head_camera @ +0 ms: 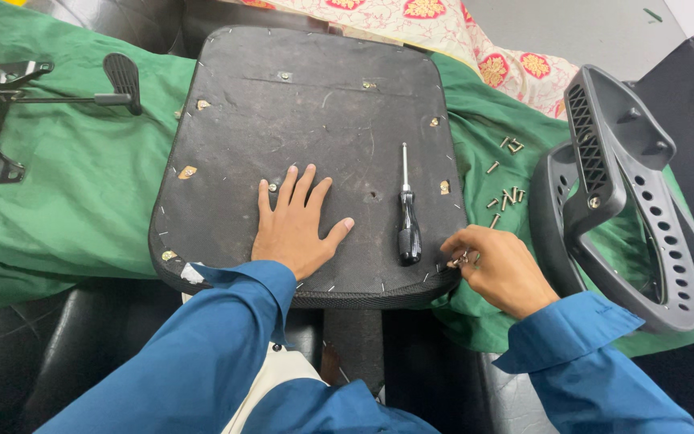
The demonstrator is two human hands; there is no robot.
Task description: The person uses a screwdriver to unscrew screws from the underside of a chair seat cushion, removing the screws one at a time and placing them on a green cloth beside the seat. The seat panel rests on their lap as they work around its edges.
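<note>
A black chair seat base (323,137) lies upside down on a green cloth (82,185). My left hand (295,225) rests flat on it, fingers spread, holding nothing. A screwdriver (407,213) with a black handle lies on the seat to the right of that hand. At the seat's front right corner, my right hand (496,265) pinches small metal screws (461,259) between its fingertips. More loose screws (508,193) lie on the cloth just beyond it.
A grey plastic armrest (620,193) lies at the right. A black metal chair mechanism with a lever (10,104) sits at the far left. A patterned fabric (443,32) lies behind the seat. Black cushions show underneath.
</note>
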